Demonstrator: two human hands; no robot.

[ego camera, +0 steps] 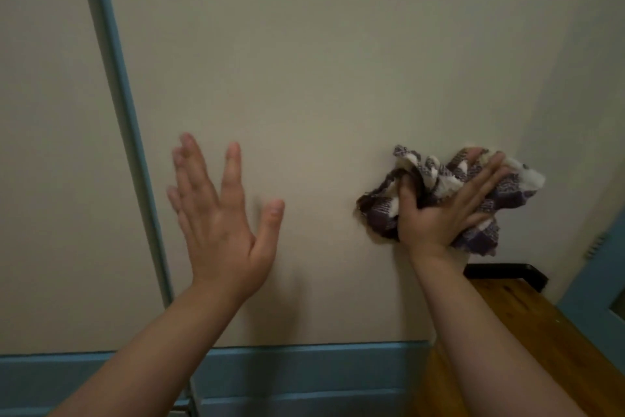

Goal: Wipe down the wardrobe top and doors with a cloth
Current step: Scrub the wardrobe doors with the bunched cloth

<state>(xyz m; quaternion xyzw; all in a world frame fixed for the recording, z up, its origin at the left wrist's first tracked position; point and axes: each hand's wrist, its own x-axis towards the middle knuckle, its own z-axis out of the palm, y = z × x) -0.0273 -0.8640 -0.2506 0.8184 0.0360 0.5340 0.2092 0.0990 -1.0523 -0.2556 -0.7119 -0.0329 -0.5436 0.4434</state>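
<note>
A pale beige wardrobe door (pixel 304 61) with blue trim fills most of the view. My right hand (pixel 439 210) presses a crumpled purple-and-white patterned cloth (pixel 426 176) flat against the door near its right edge. My left hand (pixel 220 214) is raised in front of the same door with its fingers spread and nothing in it; whether the palm touches the panel is unclear. A blue vertical strip (pixel 125 112) separates this door from the neighbouring door (pixel 44 146) on the left.
A blue horizontal band (pixel 304 372) runs along the bottom of the doors. A wooden surface (pixel 527 332) with a black edge (pixel 507 271) stands just right of the wardrobe. A blue-framed panel (pixel 598 301) is at the far right.
</note>
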